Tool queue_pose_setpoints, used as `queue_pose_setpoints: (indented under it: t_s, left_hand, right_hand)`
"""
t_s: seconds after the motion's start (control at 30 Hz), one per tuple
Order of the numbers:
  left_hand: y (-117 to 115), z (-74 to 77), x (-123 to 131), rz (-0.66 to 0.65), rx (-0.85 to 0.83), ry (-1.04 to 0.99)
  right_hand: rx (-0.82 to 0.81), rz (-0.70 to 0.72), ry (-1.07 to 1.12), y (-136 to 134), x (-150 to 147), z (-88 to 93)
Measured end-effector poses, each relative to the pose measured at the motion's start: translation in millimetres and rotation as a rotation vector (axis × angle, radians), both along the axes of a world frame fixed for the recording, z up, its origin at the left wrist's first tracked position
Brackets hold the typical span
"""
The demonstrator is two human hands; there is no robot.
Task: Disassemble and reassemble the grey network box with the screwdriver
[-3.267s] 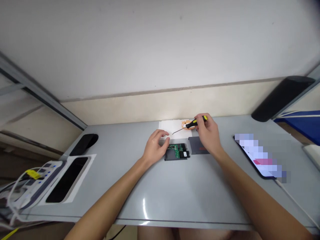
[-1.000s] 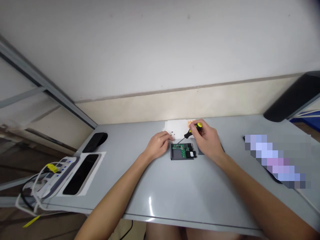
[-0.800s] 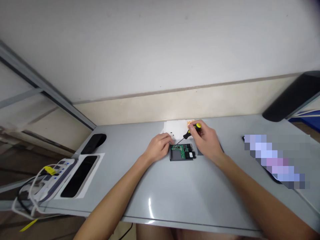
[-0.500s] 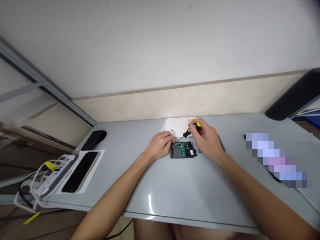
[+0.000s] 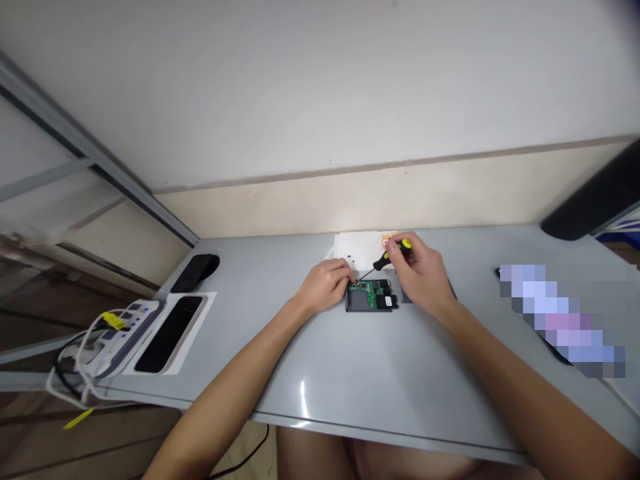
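My right hand (image 5: 423, 273) is closed around a black-and-yellow screwdriver (image 5: 384, 260), its shaft slanting down to the left. The screwdriver's tip meets the upper left part of a green circuit board (image 5: 371, 293), which sits in a shallow dark case (image 5: 357, 303) on the table. At the case's upper left corner, my left hand (image 5: 327, 283) has its fingers curled and pressed on the edge, close to the tip. What lies exactly under the left fingertips is hidden. Behind the case is a white sheet (image 5: 363, 250) with a few small dark pieces on it.
On the left of the grey table (image 5: 310, 360) lie a phone (image 5: 170, 333) on white paper, a power strip (image 5: 123, 337) with cables, and a black object (image 5: 195, 272). A blurred-out device (image 5: 560, 320) lies on the right. Beyond it stands a black cylinder (image 5: 590, 193) near the wall.
The whole view has shifted slightly, so the scene sits a little further right. Both hands and the screwdriver keep nearly the same place on the circuit board.
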State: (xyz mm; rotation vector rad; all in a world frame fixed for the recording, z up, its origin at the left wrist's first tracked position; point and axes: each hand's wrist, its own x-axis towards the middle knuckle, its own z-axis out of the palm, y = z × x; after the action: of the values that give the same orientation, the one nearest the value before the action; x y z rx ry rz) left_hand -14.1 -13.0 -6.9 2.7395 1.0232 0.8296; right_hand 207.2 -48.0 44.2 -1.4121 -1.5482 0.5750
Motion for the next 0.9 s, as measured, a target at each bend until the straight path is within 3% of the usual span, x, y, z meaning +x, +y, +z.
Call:
queue_pose_setpoints:
  t_s: [0.9]
  left_hand:
    - [-0.9, 1.1, -0.7, -0.009, -0.028, 0.026]
  right_hand:
    - [-0.009, -0.002, 0.061, 4.2, 2.2, -7.3]
